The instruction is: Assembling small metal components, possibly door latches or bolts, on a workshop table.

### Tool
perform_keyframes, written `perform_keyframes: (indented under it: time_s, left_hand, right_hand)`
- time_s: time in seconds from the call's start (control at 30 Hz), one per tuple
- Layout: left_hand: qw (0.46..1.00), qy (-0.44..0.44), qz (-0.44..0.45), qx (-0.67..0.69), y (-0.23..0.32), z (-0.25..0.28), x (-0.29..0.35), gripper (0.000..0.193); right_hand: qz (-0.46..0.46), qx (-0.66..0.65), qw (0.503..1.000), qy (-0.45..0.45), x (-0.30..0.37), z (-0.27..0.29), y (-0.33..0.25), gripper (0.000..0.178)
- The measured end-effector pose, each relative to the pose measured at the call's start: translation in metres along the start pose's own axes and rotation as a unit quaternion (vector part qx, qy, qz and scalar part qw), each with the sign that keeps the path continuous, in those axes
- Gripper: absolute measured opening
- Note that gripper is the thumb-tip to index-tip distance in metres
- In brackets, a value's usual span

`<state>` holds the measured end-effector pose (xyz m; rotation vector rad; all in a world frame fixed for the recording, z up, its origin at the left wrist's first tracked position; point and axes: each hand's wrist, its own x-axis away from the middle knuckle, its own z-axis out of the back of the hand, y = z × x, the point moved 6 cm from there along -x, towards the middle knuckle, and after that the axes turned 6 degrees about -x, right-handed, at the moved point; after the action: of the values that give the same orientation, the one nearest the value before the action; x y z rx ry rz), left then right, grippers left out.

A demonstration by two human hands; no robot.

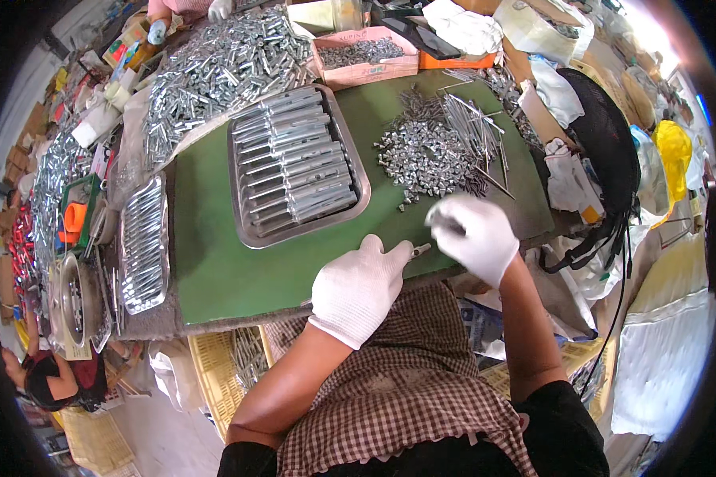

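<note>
Both my hands wear white knit gloves. My left hand [359,288] is at the near edge of the green work mat [215,278], closed round a slim metal tube [419,250] whose end sticks out past the fingertips. Just right of it, my right hand [477,237] hovers with thumb and fingers curled together; whatever is between them cannot be made out. Beyond the right hand lies a pile of small silvery metal fittings [426,159], with long thin rods [473,131] beside it. A steel tray [362,205] to the left holds rows of metal tubes with thin rods [298,159].
At the far left is a large heap of metal tubes [223,67]. A pink box [374,75] of small parts stands at the back. Another tray [145,246] sits left of the mat, a black mesh bag [605,135] at right. Other people work at the far and left edges.
</note>
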<state>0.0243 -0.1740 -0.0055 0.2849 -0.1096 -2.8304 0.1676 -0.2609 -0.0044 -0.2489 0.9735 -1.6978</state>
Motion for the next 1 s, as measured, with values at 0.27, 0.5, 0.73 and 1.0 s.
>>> perform_keyframes:
  time_s: [0.27, 0.5, 0.73, 1.0]
  left_hand:
    - [1.000, -0.016, 0.006, 0.024, 0.004, 0.001, 0.002, 0.022]
    - [0.999, -0.012, 0.006, 0.041, 0.003, 0.000, 0.001, 0.020]
    - [0.999, 0.004, 0.003, 0.034, 0.006, 0.001, 0.002, 0.018]
    - [0.999, 0.018, 0.012, 0.044, 0.004, -0.001, 0.002, 0.020]
  right_hand:
    - [-0.036, 0.008, 0.998, -0.056, 0.013, -0.020, -0.008, 0.015]
    - [-0.018, 0.006, 1.000, -0.014, 0.019, -0.020, -0.007, 0.016]
    - [-0.135, 0.033, 0.977, 0.163, 0.001, 0.007, 0.030, 0.017]
    - [-0.172, 0.243, 0.953, 0.060, -0.010, -0.001, 0.028, 0.019]
